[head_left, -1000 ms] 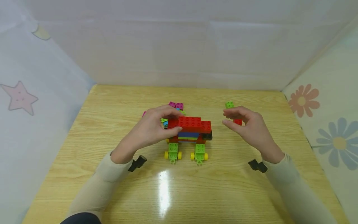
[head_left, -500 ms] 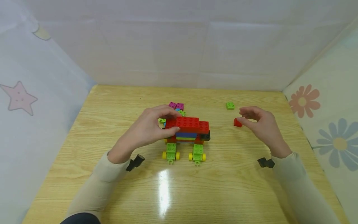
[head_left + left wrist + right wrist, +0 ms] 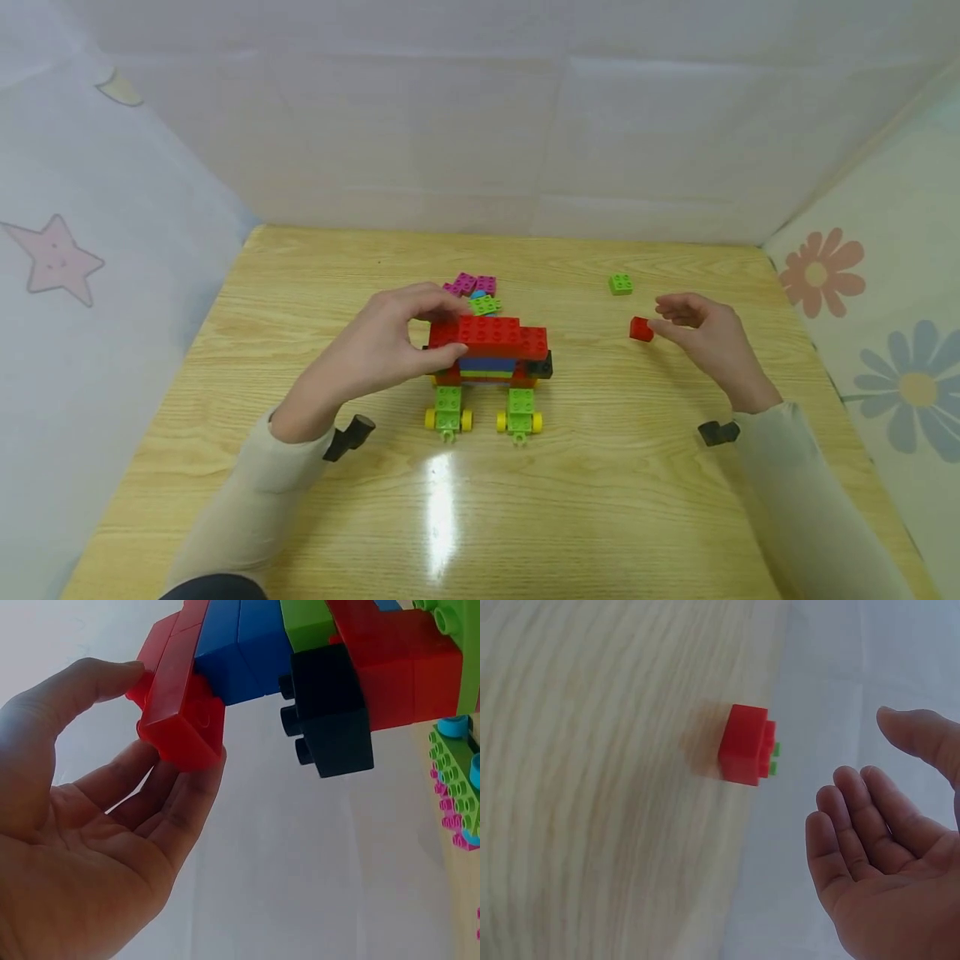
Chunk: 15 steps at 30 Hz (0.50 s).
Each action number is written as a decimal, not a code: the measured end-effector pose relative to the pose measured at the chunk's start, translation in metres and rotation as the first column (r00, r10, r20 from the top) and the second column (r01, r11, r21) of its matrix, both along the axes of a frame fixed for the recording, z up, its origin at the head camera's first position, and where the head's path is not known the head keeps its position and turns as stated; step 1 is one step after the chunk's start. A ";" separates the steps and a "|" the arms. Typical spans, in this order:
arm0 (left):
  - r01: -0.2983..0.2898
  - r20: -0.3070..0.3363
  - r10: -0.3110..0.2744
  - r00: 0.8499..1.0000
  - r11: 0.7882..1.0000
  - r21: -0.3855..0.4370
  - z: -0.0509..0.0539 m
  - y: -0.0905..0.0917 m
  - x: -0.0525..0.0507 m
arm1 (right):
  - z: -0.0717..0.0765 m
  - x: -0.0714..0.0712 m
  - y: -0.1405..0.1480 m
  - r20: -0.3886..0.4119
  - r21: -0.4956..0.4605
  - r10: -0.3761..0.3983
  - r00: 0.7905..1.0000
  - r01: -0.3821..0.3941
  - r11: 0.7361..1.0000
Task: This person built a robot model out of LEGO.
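A model built of toy bricks (image 3: 489,337) stands on yellow wheels with green wheel bases, its top red and its middle blue and green. My left hand (image 3: 386,342) grips its red top from the left, thumb in front and fingers behind. In the left wrist view, the thumb and fingers pinch the red bricks (image 3: 176,705), and a black brick (image 3: 330,712) juts out. My right hand (image 3: 712,342) hovers with relaxed fingers just right of a small red brick (image 3: 641,329). In the right wrist view, a gap separates that hand (image 3: 892,862) from the brick (image 3: 741,746).
A loose green brick (image 3: 620,284) lies behind the small red one. Several pink bricks (image 3: 486,285) and a green piece (image 3: 484,305) lie behind the model. The wooden table (image 3: 570,500) meets a pale cloth wall (image 3: 480,150) at the back.
The model and my left hand have shifted slightly left. My right hand has moved right, leaving the small red brick and the green brick in fuller view.
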State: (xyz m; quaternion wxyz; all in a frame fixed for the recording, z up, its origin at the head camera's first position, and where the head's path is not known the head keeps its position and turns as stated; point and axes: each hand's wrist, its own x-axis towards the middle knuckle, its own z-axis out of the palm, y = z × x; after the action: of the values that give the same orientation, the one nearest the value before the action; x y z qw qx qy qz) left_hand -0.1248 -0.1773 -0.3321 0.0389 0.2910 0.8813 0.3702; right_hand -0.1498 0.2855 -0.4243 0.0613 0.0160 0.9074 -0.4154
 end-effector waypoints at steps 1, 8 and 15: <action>0.004 0.000 -0.004 1.000 1.000 -0.003 0.001 -0.001 0.001 | -0.001 0.000 0.001 0.002 0.005 0.001 1.000 -0.001 1.000; 0.037 -0.005 -0.038 0.999 0.999 -0.034 0.006 -0.011 0.006 | -0.011 -0.005 0.006 0.020 0.022 0.010 1.000 -0.010 1.000; 0.058 -0.010 -0.059 0.998 0.995 -0.076 0.010 -0.019 0.010 | -0.019 -0.018 0.008 0.052 0.040 0.004 0.999 -0.006 0.999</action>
State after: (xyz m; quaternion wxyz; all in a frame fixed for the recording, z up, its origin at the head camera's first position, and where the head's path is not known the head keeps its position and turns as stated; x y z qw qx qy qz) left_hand -0.1147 -0.1967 -0.3217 0.0555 0.3174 0.8860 0.3334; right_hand -0.1677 0.2931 -0.4432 0.0855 0.0257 0.9138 -0.3963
